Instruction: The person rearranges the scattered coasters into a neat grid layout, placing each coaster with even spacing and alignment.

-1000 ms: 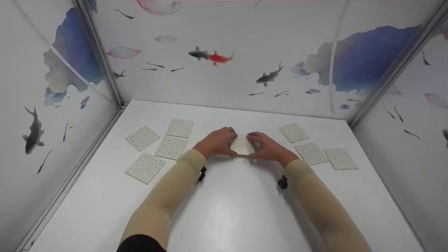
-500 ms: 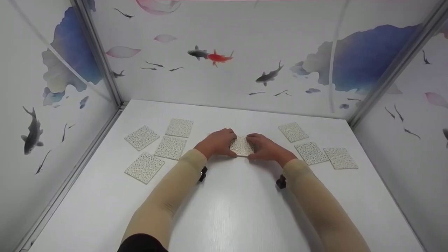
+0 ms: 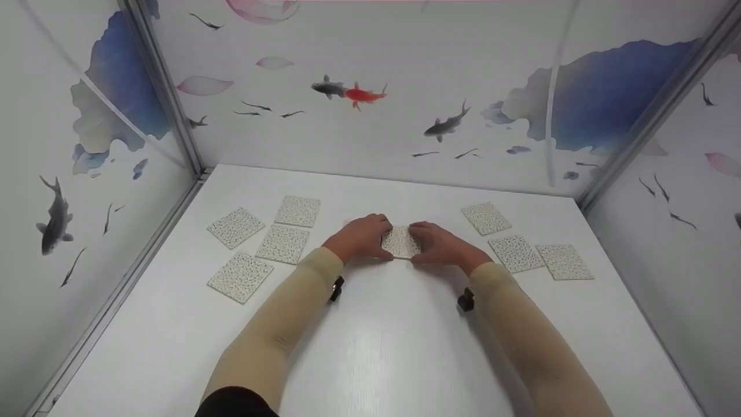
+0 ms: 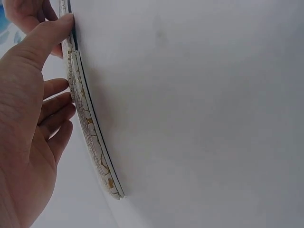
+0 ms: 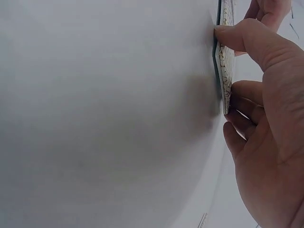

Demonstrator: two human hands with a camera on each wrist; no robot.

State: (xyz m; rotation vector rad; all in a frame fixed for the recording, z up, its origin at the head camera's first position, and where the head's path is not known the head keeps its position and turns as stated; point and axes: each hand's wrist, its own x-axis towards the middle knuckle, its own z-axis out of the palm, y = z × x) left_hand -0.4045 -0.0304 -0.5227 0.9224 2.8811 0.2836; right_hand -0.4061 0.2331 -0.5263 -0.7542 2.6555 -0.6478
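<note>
Left hand [image 3: 359, 237] and right hand [image 3: 444, 244] pinch a cream, dark-speckled, flat square tile [image 3: 400, 242] between them.
It is at the middle of the smooth white desk [image 3: 370, 347], four similar tiles [image 3: 282, 244] left, three matching tiles [image 3: 515, 253] right.

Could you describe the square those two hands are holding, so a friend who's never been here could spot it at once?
On the white table, look past the middle, where the left hand and right hand face each other. Between them is a flat, pale, speckled tile. Similar tiles lie to either side, but only this one is gripped by both hands.
</note>
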